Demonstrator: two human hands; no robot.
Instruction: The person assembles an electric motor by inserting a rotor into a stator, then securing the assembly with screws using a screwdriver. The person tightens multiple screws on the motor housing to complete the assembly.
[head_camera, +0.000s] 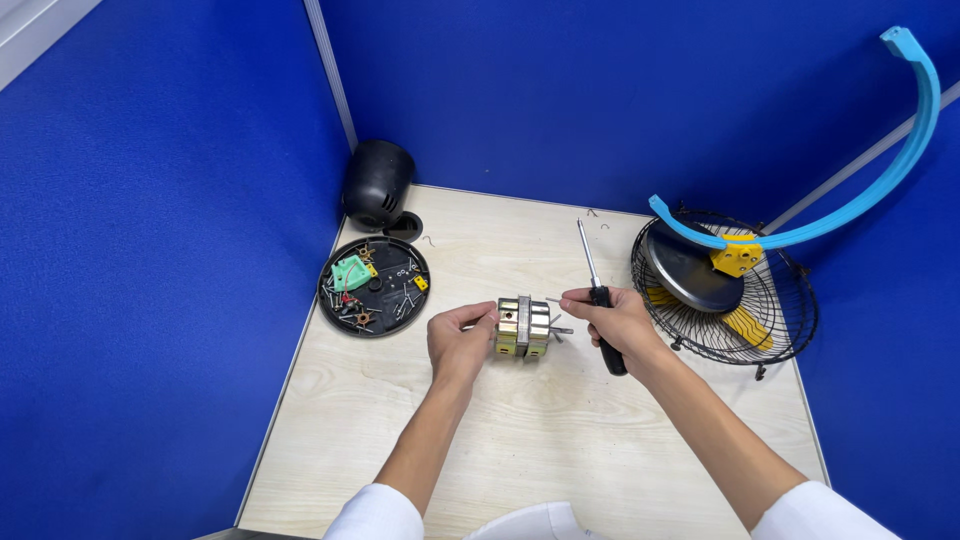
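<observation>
while the left hand (460, 343) closes its fingers around the left side of a small metal motor core (523, 327), the right hand (612, 321) pinches a thin pin at the core's right side and also grips a screwdriver (598, 296) with a black handle, its shaft pointing toward the upper part of the frame. the motor core sits on the pale wooden table (540, 440), just below the centre of the frame, between the two hands. to its left, at centre-left of the frame, lies a round black tray (334, 293) holding screws, small parts and a green plastic piece (351, 272). just above the tray, against the blue partition, stands a black rounded motor housing (377, 184). at the right of the frame a black wire fan grille (775, 330) rests on the table with a dark disc and yellow parts inside it, and a curved light-blue plastic strip (870, 195) arcs up from it toward the upper right corner.
</observation>
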